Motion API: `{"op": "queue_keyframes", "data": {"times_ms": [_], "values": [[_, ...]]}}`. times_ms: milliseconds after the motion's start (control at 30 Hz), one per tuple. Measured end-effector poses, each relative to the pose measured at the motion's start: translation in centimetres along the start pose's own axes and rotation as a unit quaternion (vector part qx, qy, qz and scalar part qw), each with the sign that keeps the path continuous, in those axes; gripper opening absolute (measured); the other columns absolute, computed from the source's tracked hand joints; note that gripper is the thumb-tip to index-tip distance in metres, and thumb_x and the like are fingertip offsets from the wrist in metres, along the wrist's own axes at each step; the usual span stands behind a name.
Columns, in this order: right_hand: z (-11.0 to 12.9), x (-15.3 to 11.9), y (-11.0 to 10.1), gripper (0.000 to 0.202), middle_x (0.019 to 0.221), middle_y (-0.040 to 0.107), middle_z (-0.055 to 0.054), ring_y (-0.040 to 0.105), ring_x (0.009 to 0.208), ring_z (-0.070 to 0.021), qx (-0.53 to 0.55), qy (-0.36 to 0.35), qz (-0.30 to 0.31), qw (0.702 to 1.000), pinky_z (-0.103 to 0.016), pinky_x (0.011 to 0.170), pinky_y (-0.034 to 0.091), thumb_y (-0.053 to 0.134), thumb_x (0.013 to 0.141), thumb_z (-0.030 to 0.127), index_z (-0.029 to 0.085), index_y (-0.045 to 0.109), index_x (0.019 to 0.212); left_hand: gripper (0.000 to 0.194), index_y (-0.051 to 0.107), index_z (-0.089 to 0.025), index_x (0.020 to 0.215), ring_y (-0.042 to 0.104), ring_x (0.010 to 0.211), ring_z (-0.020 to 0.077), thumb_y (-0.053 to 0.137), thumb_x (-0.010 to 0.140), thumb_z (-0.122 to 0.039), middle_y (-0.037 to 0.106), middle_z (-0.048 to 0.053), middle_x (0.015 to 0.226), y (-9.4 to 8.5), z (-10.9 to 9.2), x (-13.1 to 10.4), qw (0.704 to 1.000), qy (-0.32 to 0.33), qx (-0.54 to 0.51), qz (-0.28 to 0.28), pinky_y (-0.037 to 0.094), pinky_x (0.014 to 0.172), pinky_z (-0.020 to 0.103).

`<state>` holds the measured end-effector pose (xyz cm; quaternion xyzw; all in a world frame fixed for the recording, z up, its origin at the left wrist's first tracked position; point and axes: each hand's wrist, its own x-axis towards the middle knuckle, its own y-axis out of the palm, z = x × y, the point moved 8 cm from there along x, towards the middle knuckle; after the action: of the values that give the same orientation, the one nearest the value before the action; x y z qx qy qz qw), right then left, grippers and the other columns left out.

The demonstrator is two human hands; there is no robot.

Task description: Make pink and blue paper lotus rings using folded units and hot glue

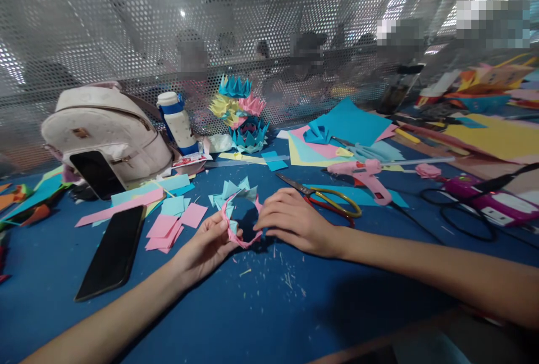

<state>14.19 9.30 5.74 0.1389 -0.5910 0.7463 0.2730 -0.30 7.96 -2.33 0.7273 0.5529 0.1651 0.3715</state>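
A ring of folded paper [243, 243], pink along its near edge with light-blue points at the far side, stands between my hands above the blue table. My left hand [214, 237] pinches its left side between thumb and fingers. On the opposite side, the curled fingers of my right hand [295, 221] close on the ring's right edge; their tips are partly hidden. Scissors [332, 195] with yellow and red handles lie just beyond my right hand. Left of my left hand are small pink paper squares [165, 230] and light-blue squares [173, 205].
A black phone [112, 251] lies at left. Behind stand a white backpack [105, 122] with another phone [97, 174], a bottle [177, 122] and a folded-paper stack [250, 133]. A pink glue gun [362, 173], its cord, a purple power strip [488, 198] and paper sheets [349, 119] occupy the right.
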Motion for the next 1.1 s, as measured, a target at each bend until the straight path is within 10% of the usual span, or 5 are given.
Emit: {"op": "queue_keyframes", "data": {"times_ms": [333,500,700,900,1100], "values": [[-4.9,-13.4,-12.1,0.035,0.071,0.064,-0.005,0.060,0.067,-0.0191,-0.146,0.343,-0.137,0.918,-0.034,0.069,0.045,0.052,0.091,0.044,0.023,0.059,0.065,0.016,0.069,-0.015,0.079,0.069,0.083,0.0161,0.083,0.072,-0.022,0.072,0.004,0.080,0.7,-0.5,0.2,0.989,0.072,0.130,0.028,0.053,0.087,0.029],[-10.4,-19.3,-13.9,0.051,0.110,0.065,-0.012,0.062,0.084,-0.0236,-0.104,0.514,-0.157,0.837,-0.035,0.073,0.048,0.060,0.074,0.066,0.022,0.062,0.101,0.012,0.073,-0.014,0.073,0.066,0.074,0.0158,0.084,0.067,-0.013,0.071,0.004,0.074,1.0,-1.3,0.1,0.969,0.110,0.219,0.011,0.052,0.074,0.026],[-13.4,-16.8,-11.7,0.037,0.078,0.065,-0.011,0.059,0.073,-0.0210,-0.114,0.518,-0.054,0.846,-0.033,0.066,0.044,0.063,0.080,0.051,0.014,0.066,0.082,0.008,0.076,-0.016,0.071,0.063,0.065,0.0170,0.079,0.067,-0.010,0.073,0.004,0.072,2.0,-2.9,-1.3,0.897,0.191,0.396,-0.046,0.049,0.065,0.026],[-14.2,-15.8,-11.9,0.049,0.076,0.063,-0.009,0.045,0.055,-0.0113,-0.005,0.576,-0.120,0.809,-0.028,0.050,0.038,0.059,0.082,0.054,0.008,0.070,0.095,0.014,0.077,-0.019,0.072,0.065,0.075,0.0190,0.075,0.068,-0.005,0.074,0.002,0.076,2.1,-4.6,-2.3,0.838,0.281,0.457,-0.103,0.049,0.073,0.026],[-8.8,-9.5,-10.2,0.037,0.088,0.068,-0.009,0.058,0.070,-0.0157,0.028,0.368,-0.036,0.929,-0.028,0.060,0.048,0.058,0.085,0.053,0.019,0.071,0.092,0.009,0.077,-0.017,0.078,0.068,0.078,0.0207,0.077,0.070,-0.012,0.076,0.004,0.080,0.7,-4.7,-1.9,0.855,0.261,0.420,-0.158,0.052,0.076,0.028]]}}
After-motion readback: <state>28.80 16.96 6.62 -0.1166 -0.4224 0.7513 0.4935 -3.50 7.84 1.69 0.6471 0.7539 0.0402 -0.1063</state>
